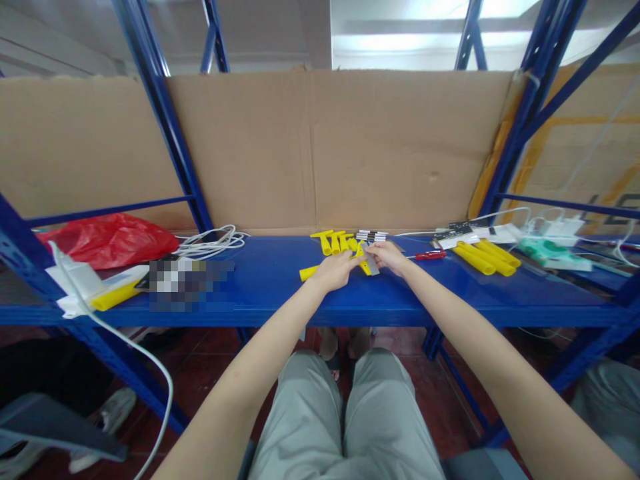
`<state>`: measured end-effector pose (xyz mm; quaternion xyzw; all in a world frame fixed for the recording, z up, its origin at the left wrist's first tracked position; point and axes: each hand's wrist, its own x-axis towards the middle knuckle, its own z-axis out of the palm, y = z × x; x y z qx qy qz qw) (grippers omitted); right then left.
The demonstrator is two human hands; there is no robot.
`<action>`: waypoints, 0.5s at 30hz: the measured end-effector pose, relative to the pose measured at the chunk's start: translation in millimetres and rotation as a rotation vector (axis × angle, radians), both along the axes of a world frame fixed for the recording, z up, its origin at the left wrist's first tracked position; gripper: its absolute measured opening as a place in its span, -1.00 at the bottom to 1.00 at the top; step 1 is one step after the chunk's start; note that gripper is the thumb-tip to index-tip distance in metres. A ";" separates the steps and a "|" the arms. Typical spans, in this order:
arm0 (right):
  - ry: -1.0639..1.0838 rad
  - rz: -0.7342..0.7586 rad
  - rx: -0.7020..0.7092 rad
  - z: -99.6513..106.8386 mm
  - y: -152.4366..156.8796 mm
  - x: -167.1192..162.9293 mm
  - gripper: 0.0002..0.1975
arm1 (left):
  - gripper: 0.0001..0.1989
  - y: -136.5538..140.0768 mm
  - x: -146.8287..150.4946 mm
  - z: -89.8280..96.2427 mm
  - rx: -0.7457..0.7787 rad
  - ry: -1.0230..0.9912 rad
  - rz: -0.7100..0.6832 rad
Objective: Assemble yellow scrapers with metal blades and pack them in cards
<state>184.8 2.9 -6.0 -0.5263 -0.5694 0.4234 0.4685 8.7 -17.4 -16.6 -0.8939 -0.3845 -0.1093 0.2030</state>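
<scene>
My left hand (334, 272) is closed on a yellow plastic piece (363, 265) with small dark holes, over the blue shelf top (270, 280). Close by on the right, the fingers of my right hand (388, 256) pinch a flat grey metal strip (373, 263), which lies against or just beside the yellow piece. Partly under my left hand is a yellow tube (308, 273). Just behind my hands, several yellow T-shaped plastic parts (326, 243) lie in a row. A stack of black-and-white strips (371, 235) is behind them.
A red-handled screwdriver (429, 255) lies right of my hands, then several yellow tubes (480, 259) and a green-and-white object (547, 252). Leftward are a coiled white cable (215, 241), a red plastic bag (113, 240) and another yellow tube (116, 295). A cardboard sheet (320, 147) stands behind.
</scene>
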 end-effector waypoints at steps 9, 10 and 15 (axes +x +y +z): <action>0.099 0.062 -0.041 -3.8 3.6 3.2 -0.85 | -0.44 -0.3 -0.7 -2.2 0.015 0.000 -0.020; 0.106 0.067 -0.045 -4.0 4.1 3.4 -0.86 | -0.44 -0.2 -0.7 -2.5 0.017 -0.003 -0.028; 0.073 0.061 -0.043 -4.4 6.2 3.8 -0.88 | -0.42 -0.1 -0.6 -3.0 0.028 -0.010 -0.034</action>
